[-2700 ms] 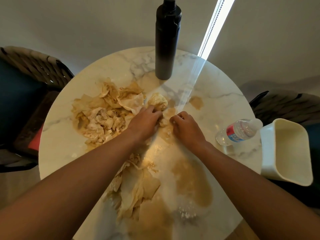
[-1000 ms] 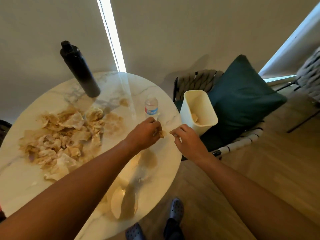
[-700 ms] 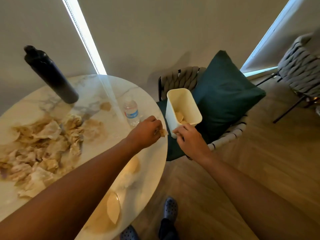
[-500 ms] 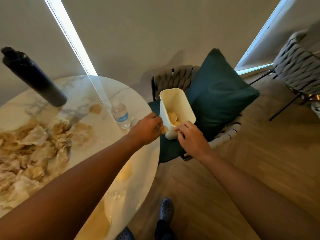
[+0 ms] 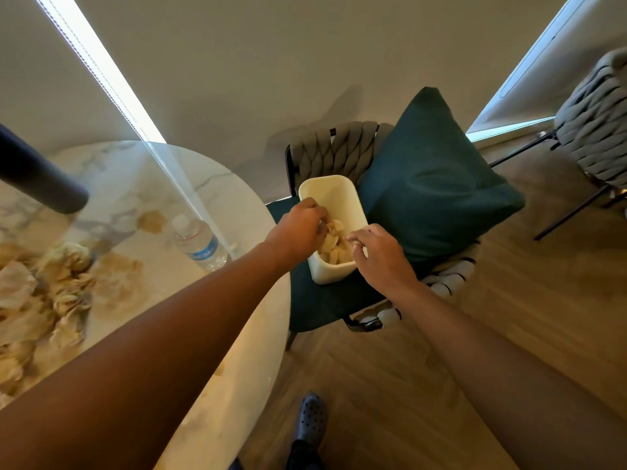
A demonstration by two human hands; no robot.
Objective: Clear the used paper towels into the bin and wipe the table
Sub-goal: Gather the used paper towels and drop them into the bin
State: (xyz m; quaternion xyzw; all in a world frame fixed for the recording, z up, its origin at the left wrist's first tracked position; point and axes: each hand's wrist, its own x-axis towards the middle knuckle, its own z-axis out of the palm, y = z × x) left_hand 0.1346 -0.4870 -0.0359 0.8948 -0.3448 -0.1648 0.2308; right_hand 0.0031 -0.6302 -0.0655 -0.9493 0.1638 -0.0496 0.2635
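A cream plastic bin (image 5: 326,273) stands on a chair seat just right of the round marble table (image 5: 129,171). Stained paper towel pieces (image 5: 334,252) lie inside it. My left hand (image 5: 298,227) reaches over the bin's left rim, its fingers closed on a brown-stained paper towel scrap (image 5: 330,227). Over the bin's near right corner my right hand (image 5: 380,254) hovers with loosely curled fingers and nothing visible in them. A heap of crumpled, stained paper towels (image 5: 51,286) covers the table's left part, with brown spill marks (image 5: 152,221) beside it.
A small water bottle (image 5: 200,244) lies on the table near its right edge. A tall black bottle (image 5: 40,178) stands at the far left. A dark green cushion (image 5: 434,184) leans on the woven chair (image 5: 336,147) behind the bin. Another woven chair (image 5: 597,120) is far right. Wooden floor lies below.
Both hands moved right from the pile on the table to the bin, the left carrying a scrap. My view turned right with them, and the hands now sit over the bin's opening.
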